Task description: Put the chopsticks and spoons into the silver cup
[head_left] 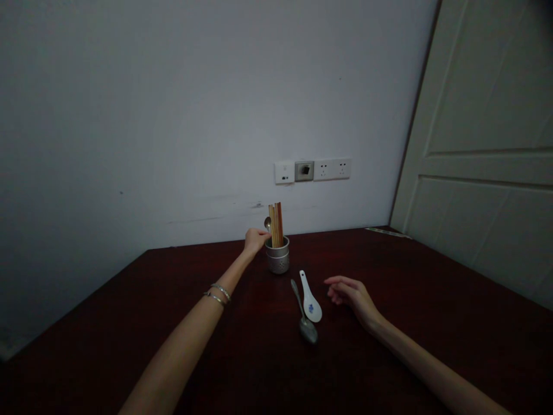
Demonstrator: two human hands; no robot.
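Observation:
A small metal holder (pixel 278 257) stands near the far edge of the dark red table (pixel 432 300), with wooden chopsticks (pixel 276 223) upright in it. My left hand (pixel 256 239) reaches to the holder's left rim and pinches a small metal spoon (pixel 267 223) that stands in the holder. Two bangles sit on that wrist. My right hand (pixel 351 294) hovers low over the table with its fingers loosely curled and nothing in them. Just left of it lie a white ceramic spoon (pixel 311 300) with a blue mark and a larger metal spoon (pixel 305 323), side by side.
A white wall rises behind the table, with a row of sockets (pixel 312 170) above the holder. A pale door (pixel 488 144) closes off the right side. A thin light strip (pixel 384 232) lies at the table's far right corner.

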